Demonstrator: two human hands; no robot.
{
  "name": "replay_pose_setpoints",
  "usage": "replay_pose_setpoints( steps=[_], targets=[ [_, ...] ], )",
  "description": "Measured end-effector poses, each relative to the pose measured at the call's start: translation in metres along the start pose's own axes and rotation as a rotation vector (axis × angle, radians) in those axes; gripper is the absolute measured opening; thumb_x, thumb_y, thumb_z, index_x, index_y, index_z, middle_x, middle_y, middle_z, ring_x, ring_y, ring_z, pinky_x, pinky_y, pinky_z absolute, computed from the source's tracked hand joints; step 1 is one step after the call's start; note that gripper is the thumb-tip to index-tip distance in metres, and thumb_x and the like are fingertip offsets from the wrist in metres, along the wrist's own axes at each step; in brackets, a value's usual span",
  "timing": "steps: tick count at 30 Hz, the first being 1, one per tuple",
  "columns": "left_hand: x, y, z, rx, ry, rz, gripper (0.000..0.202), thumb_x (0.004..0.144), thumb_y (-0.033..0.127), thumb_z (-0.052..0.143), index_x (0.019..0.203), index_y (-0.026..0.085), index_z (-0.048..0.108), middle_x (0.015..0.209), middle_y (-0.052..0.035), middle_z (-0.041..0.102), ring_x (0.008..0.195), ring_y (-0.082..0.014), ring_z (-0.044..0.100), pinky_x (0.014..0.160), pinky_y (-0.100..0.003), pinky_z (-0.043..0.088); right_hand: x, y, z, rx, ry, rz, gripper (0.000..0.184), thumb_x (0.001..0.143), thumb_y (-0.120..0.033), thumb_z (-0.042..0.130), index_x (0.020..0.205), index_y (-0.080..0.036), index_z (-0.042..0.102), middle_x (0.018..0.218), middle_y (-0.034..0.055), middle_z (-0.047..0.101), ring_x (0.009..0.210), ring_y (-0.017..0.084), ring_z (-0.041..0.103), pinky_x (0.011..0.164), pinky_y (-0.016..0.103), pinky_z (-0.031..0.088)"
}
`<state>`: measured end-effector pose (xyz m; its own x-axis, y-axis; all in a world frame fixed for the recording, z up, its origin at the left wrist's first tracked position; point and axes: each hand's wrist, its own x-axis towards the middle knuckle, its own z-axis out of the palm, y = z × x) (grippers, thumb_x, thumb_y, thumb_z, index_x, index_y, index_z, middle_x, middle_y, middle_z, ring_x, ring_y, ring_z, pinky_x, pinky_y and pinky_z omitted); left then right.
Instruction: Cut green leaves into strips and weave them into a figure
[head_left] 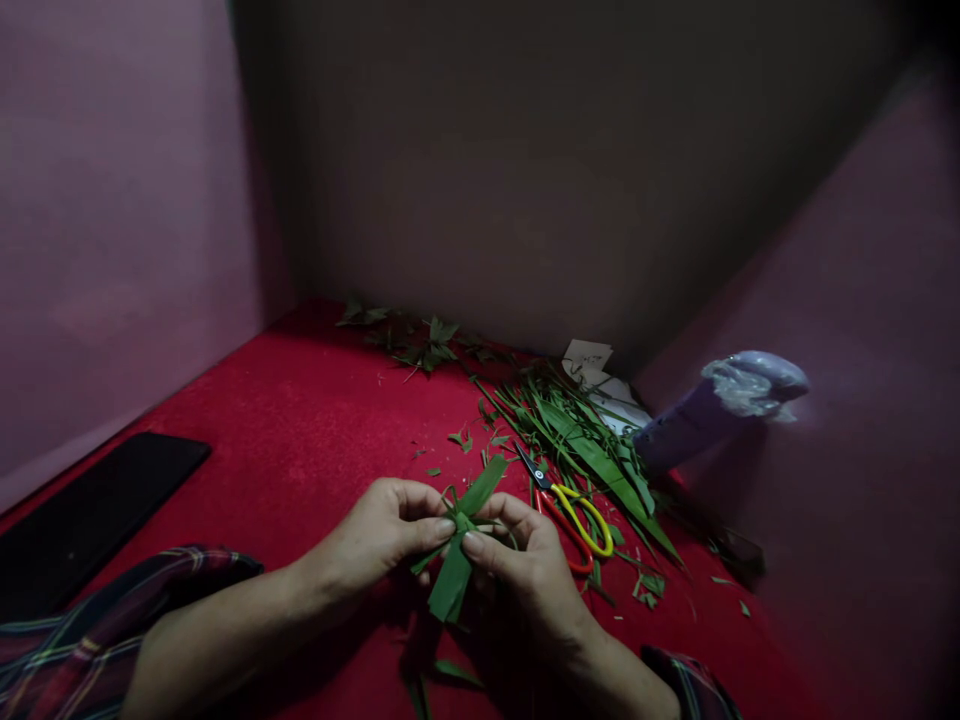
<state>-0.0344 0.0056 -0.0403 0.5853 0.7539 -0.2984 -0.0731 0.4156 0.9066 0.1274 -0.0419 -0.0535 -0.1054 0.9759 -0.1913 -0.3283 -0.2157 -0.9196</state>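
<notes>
Between my two hands is a folded green leaf piece, with broad strips sticking out up and down and thin strips curling at the sides. My left hand pinches it from the left, thumb on top near the centre. From the right, my right hand grips it the same way, its thumb just below the crossing. The fingers underneath are partly hidden. Just right of my right hand lie scissors with one yellow and one red handle, blades pointing up and left. A loose leaf strip rests below the hands.
A heap of long green leaves spreads behind the scissors, with scraps around it. Star-shaped leaf pieces lie at the back of the red surface. A purple plastic-topped cylinder leans right. A dark flat object lies left.
</notes>
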Motion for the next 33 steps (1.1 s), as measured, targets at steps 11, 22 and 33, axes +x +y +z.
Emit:
replay_pose_setpoints(
  steps=[11, 22, 33],
  targets=[
    [-0.0022, 0.0061, 0.0016, 0.018, -0.013, -0.004, 0.028, 0.062, 0.035, 0.072, 0.066, 0.01, 0.062, 0.052, 0.0004, 0.059, 0.041, -0.0069, 0.05, 0.043, -0.018, 0.037, -0.001, -0.0044, -0.0005, 0.01, 0.014, -0.007, 0.026, 0.064, -0.027, 0.075, 0.083, -0.014, 0.063, 0.064, 0.0012, 0.066, 0.048, 0.007, 0.051, 0.047, 0.017, 0.038],
    [-0.0023, 0.0064, 0.0009, 0.037, -0.026, -0.008, 0.027, 0.064, 0.036, 0.07, 0.067, 0.011, 0.061, 0.055, 0.0005, 0.058, 0.043, -0.0067, 0.049, 0.045, -0.019, 0.036, -0.0005, -0.0043, -0.0014, -0.004, -0.018, -0.012, 0.029, 0.065, -0.027, 0.074, 0.089, -0.015, 0.064, 0.07, 0.0016, 0.066, 0.053, 0.009, 0.055, 0.05, 0.018, 0.04],
    [-0.0023, 0.0041, 0.0033, 0.093, 0.047, -0.002, 0.031, 0.06, 0.038, 0.073, 0.068, 0.012, 0.059, 0.05, 0.0026, 0.054, 0.044, -0.0078, 0.046, 0.046, -0.02, 0.034, -0.0012, -0.0061, 0.0022, -0.05, 0.041, -0.081, 0.024, 0.063, -0.026, 0.075, 0.083, -0.015, 0.067, 0.068, -0.0013, 0.063, 0.049, 0.006, 0.046, 0.046, 0.016, 0.037]
  ],
)
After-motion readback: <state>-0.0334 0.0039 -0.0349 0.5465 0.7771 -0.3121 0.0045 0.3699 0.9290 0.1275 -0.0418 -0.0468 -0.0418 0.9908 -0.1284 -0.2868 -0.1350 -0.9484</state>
